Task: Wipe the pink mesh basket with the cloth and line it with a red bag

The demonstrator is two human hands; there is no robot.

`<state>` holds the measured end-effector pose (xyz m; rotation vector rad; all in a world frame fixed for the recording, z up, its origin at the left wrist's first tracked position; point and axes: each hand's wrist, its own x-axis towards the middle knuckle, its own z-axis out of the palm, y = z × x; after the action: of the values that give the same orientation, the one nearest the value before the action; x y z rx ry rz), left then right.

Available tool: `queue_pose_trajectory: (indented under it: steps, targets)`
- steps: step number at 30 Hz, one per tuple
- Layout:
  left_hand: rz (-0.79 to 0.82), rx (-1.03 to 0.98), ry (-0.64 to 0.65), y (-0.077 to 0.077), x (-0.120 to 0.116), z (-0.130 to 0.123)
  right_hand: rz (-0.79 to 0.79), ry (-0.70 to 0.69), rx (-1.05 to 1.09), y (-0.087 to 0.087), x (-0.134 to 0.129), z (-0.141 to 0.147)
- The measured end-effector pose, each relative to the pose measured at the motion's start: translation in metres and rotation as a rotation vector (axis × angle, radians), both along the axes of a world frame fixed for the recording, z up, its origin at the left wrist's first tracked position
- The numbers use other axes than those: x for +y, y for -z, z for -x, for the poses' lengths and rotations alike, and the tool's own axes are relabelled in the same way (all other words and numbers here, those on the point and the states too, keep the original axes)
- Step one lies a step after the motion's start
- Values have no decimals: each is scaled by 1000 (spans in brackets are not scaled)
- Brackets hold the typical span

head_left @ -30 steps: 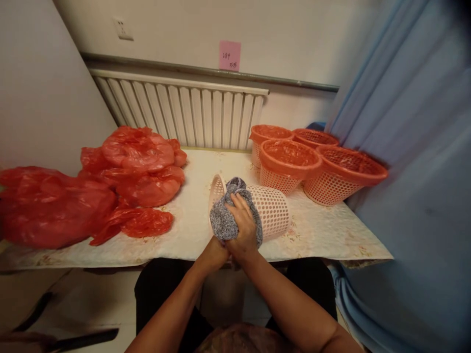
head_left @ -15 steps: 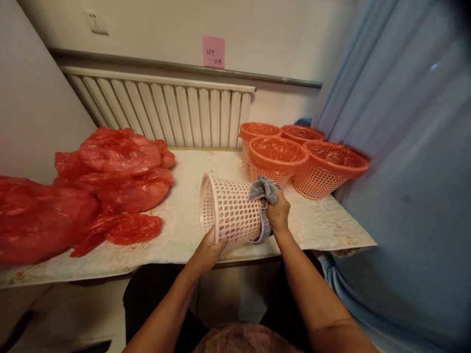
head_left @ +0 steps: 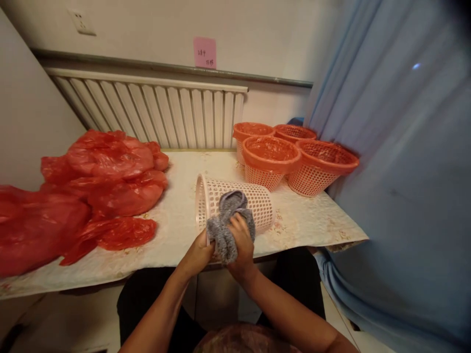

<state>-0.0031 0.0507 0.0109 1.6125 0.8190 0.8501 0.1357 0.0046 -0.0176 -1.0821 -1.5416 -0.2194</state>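
Note:
A pale pink perforated basket (head_left: 257, 201) lies on its side on the cloth-covered table (head_left: 180, 196), its mouth facing left. My left hand (head_left: 198, 252) grips the basket's rim at the near side. Against the basket's side, close to the rim, my right hand (head_left: 241, 245) presses a crumpled grey cloth (head_left: 224, 235), which hides part of the holes. The fingers of my right hand are curled on the cloth.
Several baskets lined with red bags (head_left: 272, 159) stand at the table's back right. Red plastic bags (head_left: 117, 171) are heaped on the left. Behind are a radiator (head_left: 165, 113) and wall; a blue curtain (head_left: 397, 171) hangs at the right.
My right hand has moved left with the grey cloth, from the basket's base end to its side near the rim. My left hand still holds the rim. The view has shifted slightly.

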Motion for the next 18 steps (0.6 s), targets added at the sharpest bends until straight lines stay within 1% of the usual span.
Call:
queue_pose_trajectory:
  steps: [2,4,7,9,11,14,16,18]
  targets:
    - [-15,29,11,0,-2,2,42,-31,-64,-14,3,7]
    - [-34,64,-2,1,-3,3,68,-28,-104,-28,11,6]
    - [-1,94,-26,4,-2,4,87,-27,-108,-44,30,-7]
    - [19,95,-26,6,-1,3,103,-20,-92,-50,45,-23]
    - [20,79,-15,9,-1,3,125,24,-58,-50,60,-44]
    - [0,59,-7,12,-2,1,165,163,27,-42,75,-84]
    - [-21,61,-7,13,-3,1,190,242,77,-33,78,-110]
    - [-40,64,-11,13,-3,1,202,311,133,-22,74,-127]
